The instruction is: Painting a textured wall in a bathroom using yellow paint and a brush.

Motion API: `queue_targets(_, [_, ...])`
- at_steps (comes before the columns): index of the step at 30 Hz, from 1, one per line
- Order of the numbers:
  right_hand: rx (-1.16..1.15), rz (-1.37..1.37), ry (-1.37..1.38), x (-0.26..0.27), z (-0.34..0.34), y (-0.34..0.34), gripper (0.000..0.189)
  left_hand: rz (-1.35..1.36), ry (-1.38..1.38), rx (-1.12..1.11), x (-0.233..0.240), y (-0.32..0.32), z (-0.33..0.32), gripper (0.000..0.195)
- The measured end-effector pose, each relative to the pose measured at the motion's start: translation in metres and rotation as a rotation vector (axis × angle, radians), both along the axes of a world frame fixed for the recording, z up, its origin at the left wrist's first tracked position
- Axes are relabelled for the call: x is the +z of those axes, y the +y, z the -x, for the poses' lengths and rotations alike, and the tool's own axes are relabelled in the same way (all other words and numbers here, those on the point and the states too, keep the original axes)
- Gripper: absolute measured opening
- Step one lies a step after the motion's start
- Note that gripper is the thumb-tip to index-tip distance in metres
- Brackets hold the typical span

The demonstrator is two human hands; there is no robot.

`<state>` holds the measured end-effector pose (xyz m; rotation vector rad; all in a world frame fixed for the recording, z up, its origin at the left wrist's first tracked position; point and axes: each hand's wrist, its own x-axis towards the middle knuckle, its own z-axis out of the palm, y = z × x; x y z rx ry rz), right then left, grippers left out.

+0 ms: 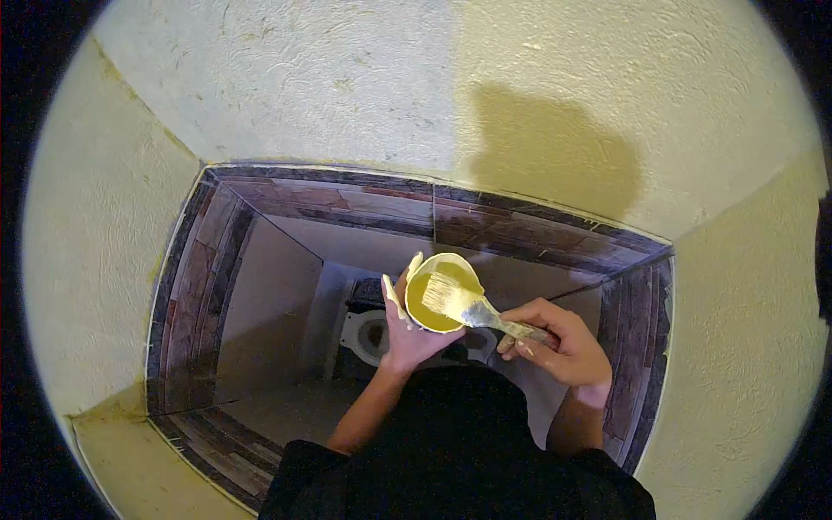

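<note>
In my left hand (pixel 411 341) I hold a small round paint cup (pixel 480 276), its mouth facing up at me. Yellow paint (pixel 419 292) lies inside it, and pale paint coats its rim and some of my left fingers. My right hand (pixel 562 341) grips the handle of a flat paintbrush (pixel 478 311) from the right side. The bristles, thick with light yellow paint, are over the cup's mouth; whether they touch the paint is hard to tell. Smears of paint mark the brush's ferrule and handle.
The textured wall ahead has a whitish left part (pixel 338 84) and a yellow-painted right part (pixel 650 78). Below runs a dark tile border (pixel 325 174) around tiled lower walls (pixel 286 195). Far beneath my hands stands a toilet (pixel 364 335). Yellowish walls rise on both sides.
</note>
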<state>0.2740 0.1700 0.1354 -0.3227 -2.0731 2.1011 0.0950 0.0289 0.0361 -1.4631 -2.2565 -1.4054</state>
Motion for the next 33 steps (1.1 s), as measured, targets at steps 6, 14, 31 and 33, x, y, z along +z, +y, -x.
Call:
queue_targets(6, [0.066, -0.062, 0.092, 0.000, -0.007, 0.006, 0.034, -0.001, 0.025, -0.055, 0.005, -0.005, -0.005, 0.130])
queue_targets(14, [0.020, -0.010, -0.023, 0.015, -0.019, 0.013, 0.027, -0.135, 0.049, -0.134, 0.013, -0.008, -0.008, 0.131])
queue_targets(31, [-0.205, -0.238, 0.201, 0.017, -0.002, 0.011, 0.011, -0.305, -0.262, -0.301, 0.034, 0.010, -0.025, 0.095])
queue_targets(33, [-0.221, -0.286, 0.253, 0.022, 0.001, 0.010, 0.012, 0.002, -0.316, -0.338, 0.024, 0.008, -0.020, 0.103])
